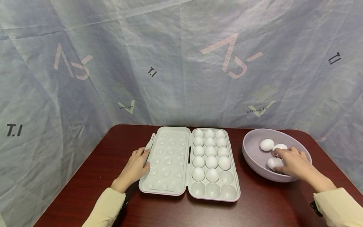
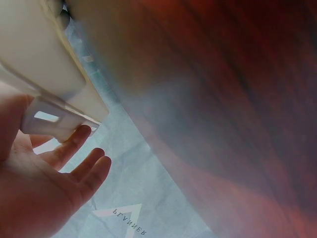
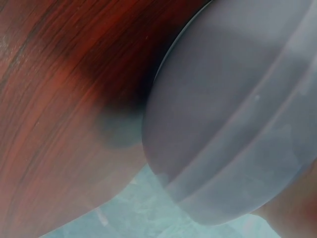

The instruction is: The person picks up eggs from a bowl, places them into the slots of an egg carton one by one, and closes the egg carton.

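An open pale egg carton (image 1: 212,191) lies in the middle of a dark red table (image 1: 99,164). Its lid (image 1: 167,160) is folded out to the left. Several white eggs (image 1: 211,162) fill the far rows of cups, and the nearest cups are bare. My left hand (image 1: 136,165) rests with straight fingers against the lid's left edge. In the left wrist view its fingers (image 2: 74,168) lie just under the carton's latch tab (image 2: 52,121). My right hand (image 1: 290,162) is inside a lilac bowl (image 1: 250,154), finger and thumb curled round the nearest egg (image 1: 273,163).
Two more eggs (image 1: 267,144) lie deeper in the bowl. The right wrist view shows only the bowl's outer wall (image 3: 237,124) above the table (image 3: 59,99). A pale printed sheet (image 1: 181,63) hangs close behind the table's back and sides.
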Demonstrator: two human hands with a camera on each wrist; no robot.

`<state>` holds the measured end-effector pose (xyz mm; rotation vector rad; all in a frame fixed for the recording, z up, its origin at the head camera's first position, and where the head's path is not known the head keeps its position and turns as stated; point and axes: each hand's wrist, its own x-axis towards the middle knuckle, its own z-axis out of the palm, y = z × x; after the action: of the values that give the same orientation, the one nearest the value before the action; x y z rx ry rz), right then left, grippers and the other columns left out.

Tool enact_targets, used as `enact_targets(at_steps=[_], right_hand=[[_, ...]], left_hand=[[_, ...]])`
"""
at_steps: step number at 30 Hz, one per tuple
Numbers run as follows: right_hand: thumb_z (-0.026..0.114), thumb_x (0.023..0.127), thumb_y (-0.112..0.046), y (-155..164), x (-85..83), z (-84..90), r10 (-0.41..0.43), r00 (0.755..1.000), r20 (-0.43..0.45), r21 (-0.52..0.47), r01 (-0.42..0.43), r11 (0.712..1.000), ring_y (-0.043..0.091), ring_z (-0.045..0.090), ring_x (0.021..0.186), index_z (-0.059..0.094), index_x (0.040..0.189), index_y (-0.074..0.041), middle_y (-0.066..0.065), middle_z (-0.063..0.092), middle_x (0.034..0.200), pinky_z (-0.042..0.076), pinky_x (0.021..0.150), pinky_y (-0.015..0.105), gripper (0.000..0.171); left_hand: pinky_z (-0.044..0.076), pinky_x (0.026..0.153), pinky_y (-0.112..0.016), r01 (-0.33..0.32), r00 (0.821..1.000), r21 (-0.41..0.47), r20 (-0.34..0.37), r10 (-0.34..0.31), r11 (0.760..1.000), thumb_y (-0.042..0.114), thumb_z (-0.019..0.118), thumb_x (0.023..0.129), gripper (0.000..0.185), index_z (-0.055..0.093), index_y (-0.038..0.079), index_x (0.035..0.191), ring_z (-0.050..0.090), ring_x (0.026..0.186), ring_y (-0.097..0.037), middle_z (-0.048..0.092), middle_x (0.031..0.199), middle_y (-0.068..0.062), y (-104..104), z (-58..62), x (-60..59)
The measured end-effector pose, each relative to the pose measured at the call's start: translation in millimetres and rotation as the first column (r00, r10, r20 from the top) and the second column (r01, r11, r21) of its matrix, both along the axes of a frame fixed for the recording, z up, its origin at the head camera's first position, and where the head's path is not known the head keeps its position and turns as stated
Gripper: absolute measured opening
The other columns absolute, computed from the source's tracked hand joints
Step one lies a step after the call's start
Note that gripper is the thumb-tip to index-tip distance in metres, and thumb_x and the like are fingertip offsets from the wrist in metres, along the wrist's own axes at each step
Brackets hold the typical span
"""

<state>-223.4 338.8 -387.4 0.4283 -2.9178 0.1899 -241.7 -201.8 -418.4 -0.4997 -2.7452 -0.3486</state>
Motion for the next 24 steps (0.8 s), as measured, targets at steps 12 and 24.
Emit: enact_targets(at_steps=[12, 24], right_hand=[[0.078, 0.059, -0.028, 1.1, -0.4, 2.7, 0.041, 0.985, -0.165, 0.015, -0.039, 0.999, 0.037, 0.050, 0.086, 0.063, 0.091, -0.016, 0.013, 0.061, 0.094, 0.035, 0.068, 0.055, 0.038], [0.079, 0.061, -0.025, -12.8, -3.8, 22.0, 0.123, 0.950, -0.288, 0.004, -0.127, 0.992, 0.035, 0.049, 0.090, 0.066, 0.099, -0.013, 0.010, 0.060, 0.093, 0.035, 0.068, 0.052, 0.042]], left_hand=[[0.042, 0.084, -0.051, 0.001, 1.000, 0.002, -0.007, -0.001, 1.000, 0.010, 0.063, 0.080, 0.048, 0.053, -0.002, 0.125, 0.046, 0.110, -0.041, 0.050, 0.120, -0.021, -0.4, -0.5, 0.5], [0.041, 0.085, -0.051, -0.001, 1.000, 0.012, 0.011, 0.001, 1.000, 0.011, 0.062, 0.081, 0.048, 0.052, -0.002, 0.126, 0.045, 0.112, -0.041, 0.049, 0.122, -0.021, -0.3, -0.1, 1.4]])
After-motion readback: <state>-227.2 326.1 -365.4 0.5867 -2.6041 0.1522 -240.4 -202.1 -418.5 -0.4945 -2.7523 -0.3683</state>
